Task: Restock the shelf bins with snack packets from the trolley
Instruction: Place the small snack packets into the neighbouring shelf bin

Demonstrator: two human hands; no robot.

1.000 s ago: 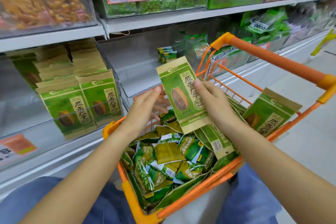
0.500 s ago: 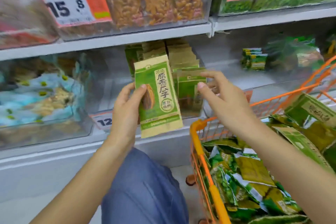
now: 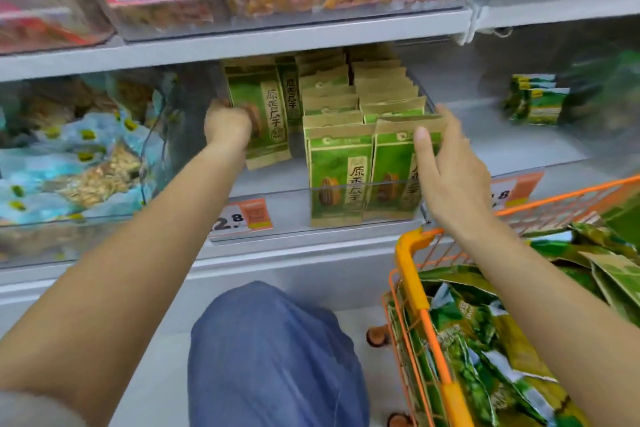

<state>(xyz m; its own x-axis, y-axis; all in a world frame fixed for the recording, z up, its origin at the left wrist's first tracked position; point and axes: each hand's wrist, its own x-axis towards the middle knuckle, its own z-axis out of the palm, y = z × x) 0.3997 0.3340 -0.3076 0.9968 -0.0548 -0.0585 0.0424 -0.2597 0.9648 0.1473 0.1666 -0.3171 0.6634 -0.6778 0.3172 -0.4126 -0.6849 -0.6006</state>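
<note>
1. Inside the clear bin (image 3: 363, 189) on the middle shelf (image 3: 242, 45), the left hand (image 3: 227, 125) grips a green packet (image 3: 265, 114), fingers curled round its left edge, holding it upright at the bin's left side.
2. To the right, two rows of packets (image 3: 341, 177) stand upright, touching.
3. At the right row's front, the right hand (image 3: 446, 166) rests with fingers straight and slightly apart on the front packet.
4. Lower right, the trolley (image 3: 412, 274) holds more green packets.
</note>
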